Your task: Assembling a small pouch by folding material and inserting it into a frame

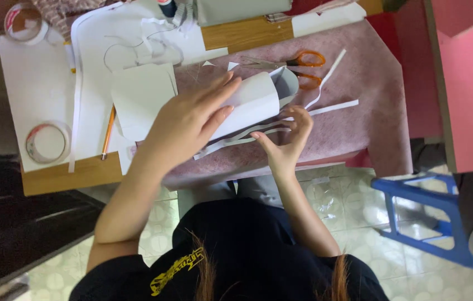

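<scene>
Hands (192, 120) hide paper tube (259, 100)

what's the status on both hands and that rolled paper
Left hand flat on rolled white paper tube. Right hand open by white paper strips. Orange-handled scissors lie behind.

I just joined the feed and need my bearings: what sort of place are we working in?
Probably a home or small craft corner, not a workshop. A low wooden table stands on a tiled floor, covered with cut white paper, tape rolls and orange-handled scissors. A blue plastic stool lies tipped beside it.
</scene>
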